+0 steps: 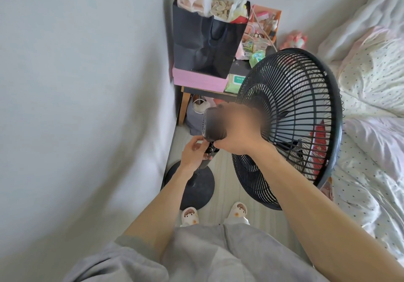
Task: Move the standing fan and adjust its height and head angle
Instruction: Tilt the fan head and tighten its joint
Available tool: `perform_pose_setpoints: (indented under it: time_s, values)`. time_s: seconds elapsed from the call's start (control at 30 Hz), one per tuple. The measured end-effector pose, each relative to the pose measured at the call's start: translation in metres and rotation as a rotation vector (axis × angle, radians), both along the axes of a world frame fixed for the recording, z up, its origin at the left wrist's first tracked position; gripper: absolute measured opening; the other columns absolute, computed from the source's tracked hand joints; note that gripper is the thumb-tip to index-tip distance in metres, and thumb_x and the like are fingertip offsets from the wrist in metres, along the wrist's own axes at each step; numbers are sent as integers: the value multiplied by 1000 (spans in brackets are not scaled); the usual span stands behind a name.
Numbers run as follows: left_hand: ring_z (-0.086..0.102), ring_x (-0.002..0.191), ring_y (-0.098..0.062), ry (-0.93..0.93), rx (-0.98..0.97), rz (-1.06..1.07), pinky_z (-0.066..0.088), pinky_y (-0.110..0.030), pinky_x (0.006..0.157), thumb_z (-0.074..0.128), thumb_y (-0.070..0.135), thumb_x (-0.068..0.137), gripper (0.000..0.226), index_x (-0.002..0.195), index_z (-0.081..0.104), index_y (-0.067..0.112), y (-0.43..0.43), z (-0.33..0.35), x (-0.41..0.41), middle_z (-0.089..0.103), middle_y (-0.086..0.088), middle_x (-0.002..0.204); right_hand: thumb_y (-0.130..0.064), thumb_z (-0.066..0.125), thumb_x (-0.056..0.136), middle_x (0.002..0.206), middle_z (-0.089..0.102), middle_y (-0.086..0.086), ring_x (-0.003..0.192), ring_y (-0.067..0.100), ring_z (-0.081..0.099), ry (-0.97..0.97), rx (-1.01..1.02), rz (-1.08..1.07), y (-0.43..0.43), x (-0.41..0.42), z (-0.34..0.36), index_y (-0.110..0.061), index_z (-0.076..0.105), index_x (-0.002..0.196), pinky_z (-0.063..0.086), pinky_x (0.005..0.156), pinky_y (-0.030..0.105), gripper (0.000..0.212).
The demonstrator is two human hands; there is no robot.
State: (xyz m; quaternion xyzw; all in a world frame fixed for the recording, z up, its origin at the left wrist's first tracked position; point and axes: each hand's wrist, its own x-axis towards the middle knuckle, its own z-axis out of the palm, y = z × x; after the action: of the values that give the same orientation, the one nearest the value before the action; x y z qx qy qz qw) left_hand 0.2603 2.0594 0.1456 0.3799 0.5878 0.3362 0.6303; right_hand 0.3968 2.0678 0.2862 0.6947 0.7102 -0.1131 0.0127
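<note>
A black standing fan stands between the wall and the bed, its round grille head [290, 115] facing right toward the bed. Its motor housing [211, 124] points left. My right hand [238, 133] is wrapped over the top and back of the motor housing. My left hand [193, 152] is closed around the neck joint [211, 150] just under the housing, fingers on a small knob there. The pole runs down to the round black base [196, 187] on the floor, right in front of my slippers.
A white wall [87, 107] closes the left side. A small table [209, 92] behind the fan carries a black gift bag [203, 41], a pink box and clutter. The bed [371, 107] with white bedding fills the right side. Only a narrow strip of floor [220, 172] lies between.
</note>
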Motion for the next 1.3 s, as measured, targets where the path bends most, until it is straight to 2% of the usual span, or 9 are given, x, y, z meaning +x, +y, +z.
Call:
perform_pose_setpoints:
  time_s: [0.07, 0.17, 0.4, 0.6, 0.8, 0.97, 1.13, 1.23, 1.3]
  values:
    - [72, 65, -24, -141, -57, 30, 60, -27, 60, 63, 18, 98, 15, 106, 63, 6, -1, 5, -2, 74, -13, 91, -54, 75, 70, 156, 29, 3, 146, 29, 20, 3, 1, -1, 0, 0, 0, -26, 18, 153, 3, 120, 54, 105]
    - [73, 67, -22, -192, -80, 15, 55, -17, 55, 62, 15, 99, 15, 108, 61, 3, 1, 12, -4, 73, -8, 87, -55, 74, 70, 156, 28, 3, 146, 30, 20, -5, -3, 1, 1, 0, 0, -25, 19, 154, 4, 120, 54, 105]
    - [68, 77, -20, -46, -34, -104, 59, -21, 62, 59, 19, 101, 23, 109, 62, -2, 10, 11, -11, 69, -16, 98, -53, 75, 70, 156, 28, 3, 146, 30, 19, -11, -10, 3, 1, -2, 1, -25, 16, 155, 3, 120, 54, 107]
    - [70, 64, -2, 32, 18, -109, 50, -9, 53, 63, 20, 98, 20, 109, 69, 5, 5, 7, -8, 73, -2, 87, -54, 74, 70, 155, 29, 3, 146, 30, 20, -15, -4, 4, 1, 1, 0, -25, 18, 154, 4, 120, 54, 105]
    - [71, 72, -16, 307, 75, -235, 51, -29, 78, 48, 47, 101, 41, 97, 72, 14, 2, -5, -5, 76, -3, 86, -55, 73, 69, 154, 31, 3, 145, 29, 21, 7, 10, 10, -1, 2, -2, -26, 18, 153, 4, 119, 54, 104]
    - [68, 80, -10, 256, 19, -253, 48, -28, 82, 47, 49, 101, 41, 89, 73, 21, -3, -10, -5, 76, -1, 92, -57, 73, 70, 155, 30, 3, 145, 30, 21, 11, 16, 15, -4, 2, -3, -26, 20, 151, 3, 119, 55, 102]
    - [63, 84, -24, -60, 0, -304, 45, -49, 100, 38, 30, 108, 40, 96, 70, 8, -10, -10, -5, 70, -8, 87, -57, 74, 71, 156, 29, 3, 146, 30, 19, 7, 4, 13, -4, 3, -2, -26, 19, 153, 3, 120, 55, 103]
    - [65, 99, -20, 76, 11, -329, 45, -37, 97, 42, 32, 107, 32, 104, 72, 20, -11, -13, -10, 73, 1, 102, -55, 75, 71, 156, 28, 3, 147, 30, 19, 14, -5, 6, -2, 3, -1, -26, 17, 154, 3, 121, 55, 105]
    - [64, 95, -8, 215, 69, -288, 49, -18, 76, 48, 38, 103, 20, 100, 67, 33, -9, -11, -16, 70, 11, 101, -54, 75, 70, 156, 29, 2, 147, 29, 19, 18, -8, 6, -1, 2, 0, -26, 17, 154, 3, 121, 55, 106]
